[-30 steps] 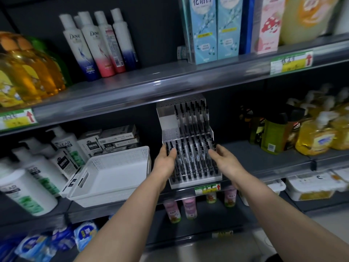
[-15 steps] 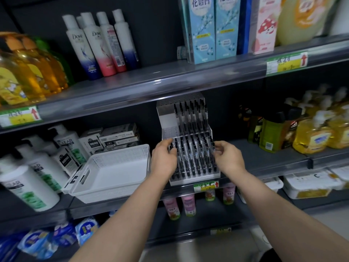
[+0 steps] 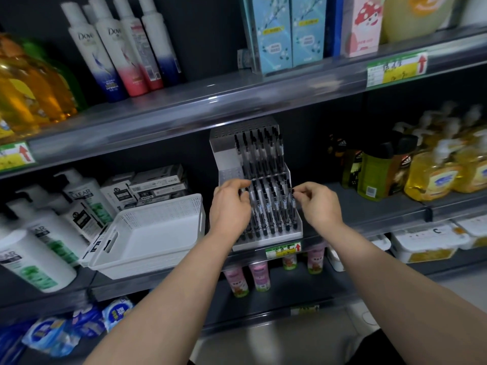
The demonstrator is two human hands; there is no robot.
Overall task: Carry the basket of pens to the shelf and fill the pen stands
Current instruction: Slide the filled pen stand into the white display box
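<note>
A stepped clear pen stand sits on the middle shelf, both tiers filled with rows of black pens. My left hand is at the stand's left side, fingers curled over the tops of the leftmost pens in the lower tier. My right hand is at the right side, thumb and forefinger pinching the top of the rightmost lower pen. The white perforated basket stands on the same shelf just left of the stand, with no pens visible inside it.
Shampoo bottles and small boxes crowd the shelf left of and behind the basket. Yellow soap bottles stand to the right. The upper shelf edge overhangs the stand. Small pink cans sit below.
Both hands rose from the lower sides of the stand to the pen tops, and their fingers curled in. The camera shifted slightly.
</note>
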